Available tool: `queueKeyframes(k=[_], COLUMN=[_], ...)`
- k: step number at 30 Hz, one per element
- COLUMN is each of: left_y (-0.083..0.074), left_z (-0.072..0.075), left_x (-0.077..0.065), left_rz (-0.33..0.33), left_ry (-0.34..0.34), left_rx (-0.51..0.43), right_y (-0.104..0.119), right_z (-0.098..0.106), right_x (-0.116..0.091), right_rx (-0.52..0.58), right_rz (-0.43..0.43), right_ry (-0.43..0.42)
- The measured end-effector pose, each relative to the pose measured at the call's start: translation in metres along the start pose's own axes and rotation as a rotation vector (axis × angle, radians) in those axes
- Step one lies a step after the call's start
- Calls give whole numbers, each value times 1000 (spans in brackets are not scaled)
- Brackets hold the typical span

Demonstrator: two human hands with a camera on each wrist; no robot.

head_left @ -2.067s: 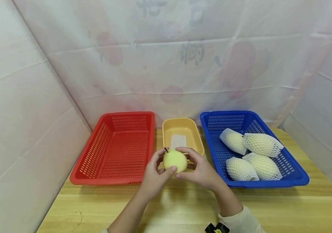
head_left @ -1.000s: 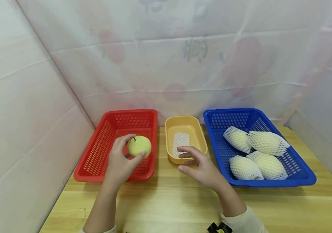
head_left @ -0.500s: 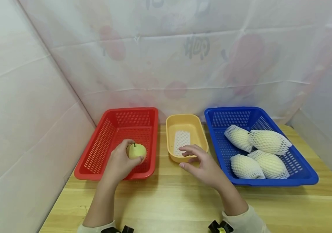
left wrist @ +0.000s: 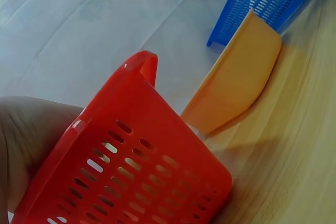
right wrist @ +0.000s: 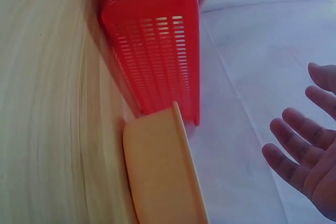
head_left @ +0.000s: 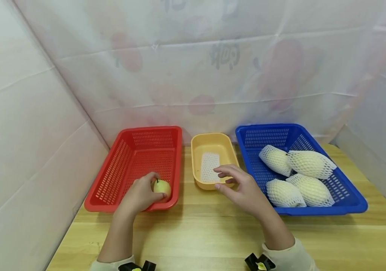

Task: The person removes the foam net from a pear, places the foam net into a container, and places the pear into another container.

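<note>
In the head view a yellow-green pear (head_left: 162, 189) sits low in the front right corner of the red basket (head_left: 102, 206). My left hand (head_left: 141, 192) reaches over the front rim and grips it between thumb and fingers. The left wrist view shows only part of that hand (left wrist: 31, 129), since the basket wall (left wrist: 136, 145) hides the pear. My right hand (head_left: 241, 188) hovers by the front right of the small yellow tray (head_left: 196, 165), fingers loosely bent and holding nothing. Inside that tray lies a white foam net sleeve (head_left: 209, 167).
On the right stands a blue basket (head_left: 252, 180) with several pears (head_left: 309, 164) in white foam nets. All three containers stand on a wooden table (head_left: 193, 237). A pale printed cloth (head_left: 193, 67) hangs behind them, and more cloth closes off both sides.
Both hands held the pear at first. The right hand let go, and the left carried the pear leftward and down into the red basket. Lately the right hand has shifted slightly right.
</note>
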State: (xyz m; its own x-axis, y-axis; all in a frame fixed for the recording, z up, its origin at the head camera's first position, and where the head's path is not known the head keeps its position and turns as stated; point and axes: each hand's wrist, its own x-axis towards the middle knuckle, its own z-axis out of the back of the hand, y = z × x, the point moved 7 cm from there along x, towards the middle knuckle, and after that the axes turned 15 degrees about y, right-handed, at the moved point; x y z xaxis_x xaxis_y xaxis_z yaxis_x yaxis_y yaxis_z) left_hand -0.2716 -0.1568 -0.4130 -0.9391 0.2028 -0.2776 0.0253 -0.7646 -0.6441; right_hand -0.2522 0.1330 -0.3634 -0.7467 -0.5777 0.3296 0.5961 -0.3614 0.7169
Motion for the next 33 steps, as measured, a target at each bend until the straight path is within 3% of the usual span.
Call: queueKeyframes(k=[6, 13, 19, 24, 29, 33], left_y=[2, -5, -3, -2, -2, -4], left_z=[-6, -7, -1, 0, 2, 3], left_x=[4, 2, -5, -7, -6, -5], left_rz=[23, 6, -4, -12, -20, -38], left_ry=[33, 67, 76, 98, 103, 103], left_rx=[-23, -13, 11, 25, 43, 50], right_y=[-1, -1, -3, -13, -32, -47], right_z=[3, 8, 17, 39, 72, 93], right_x=[-4, -7, -6, -13, -28, -46], right_rx=[-14, -58, -235, -381, -377, -344], right_rz=[-16, -32, -50, -169, -368, -551], right_ry=[-6, -13, -48, -80, -55, 29])
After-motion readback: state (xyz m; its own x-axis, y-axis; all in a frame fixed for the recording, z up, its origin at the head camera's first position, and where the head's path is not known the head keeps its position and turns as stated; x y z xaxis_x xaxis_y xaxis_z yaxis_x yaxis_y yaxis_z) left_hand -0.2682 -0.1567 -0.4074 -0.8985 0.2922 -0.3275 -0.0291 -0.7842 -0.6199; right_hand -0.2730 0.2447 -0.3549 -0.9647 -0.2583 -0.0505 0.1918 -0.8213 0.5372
